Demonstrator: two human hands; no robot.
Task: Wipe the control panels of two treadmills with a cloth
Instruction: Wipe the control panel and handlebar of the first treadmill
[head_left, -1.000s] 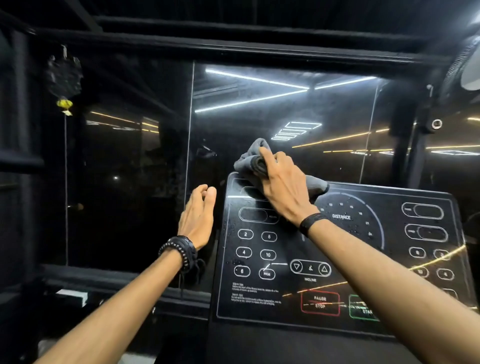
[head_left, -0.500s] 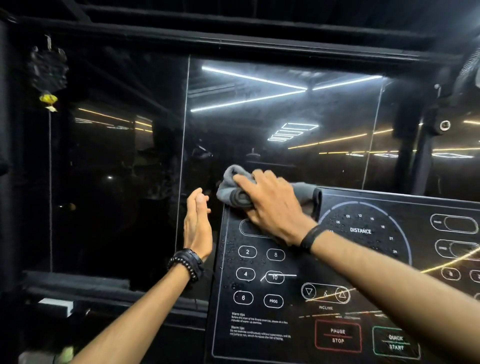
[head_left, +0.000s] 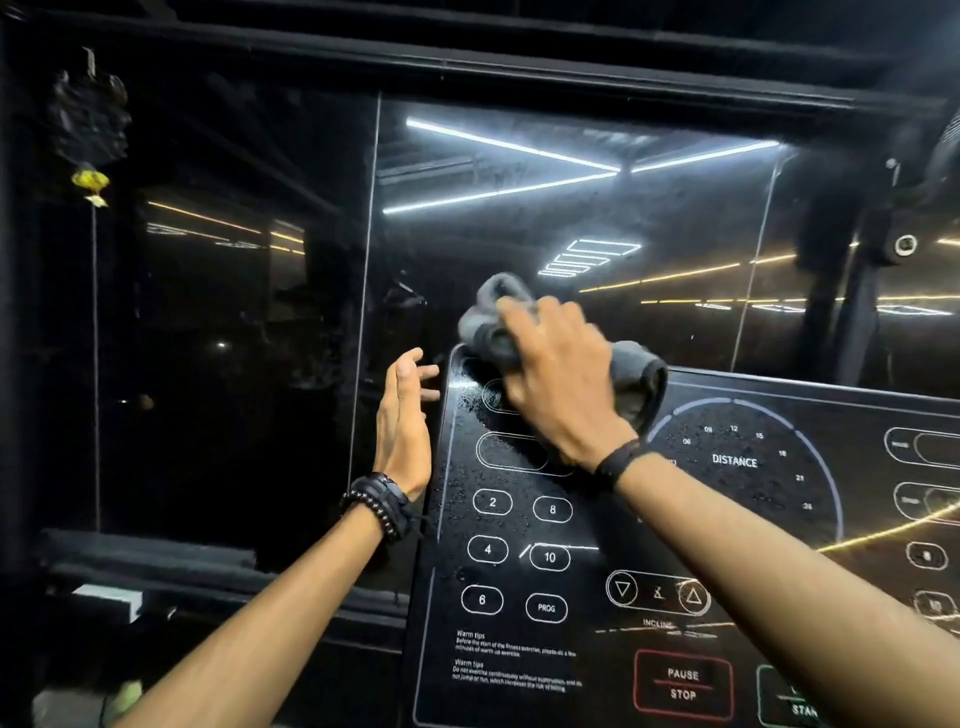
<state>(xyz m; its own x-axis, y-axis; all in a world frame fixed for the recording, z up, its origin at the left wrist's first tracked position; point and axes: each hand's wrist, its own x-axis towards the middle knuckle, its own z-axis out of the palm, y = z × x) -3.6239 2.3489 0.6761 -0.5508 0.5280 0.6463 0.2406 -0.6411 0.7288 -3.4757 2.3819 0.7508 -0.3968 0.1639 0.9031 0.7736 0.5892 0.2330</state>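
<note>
A black glossy treadmill control panel (head_left: 597, 519) with white button outlines, a DISTANCE dial and a red PAUSE/STOP button fills the lower right. My right hand (head_left: 561, 379) grips a bunched grey cloth (head_left: 636, 376) and presses it on the panel's top left corner. Small water droplets speckle the panel's left side. My left hand (head_left: 402, 421) hovers with fingers straight just off the panel's left edge, holding nothing. Both wrists wear dark bands.
Behind the panel stands a dark glass wall (head_left: 519, 234) that reflects ceiling light strips. A black item with a yellow tag (head_left: 89, 182) hangs at the upper left. A dark ledge (head_left: 156, 561) runs along the lower left.
The cloth has slid along the panel's top left corner, a little down then back up. My left hand has spread its fingers slightly and stays beside the panel edge. The view moved closer.
</note>
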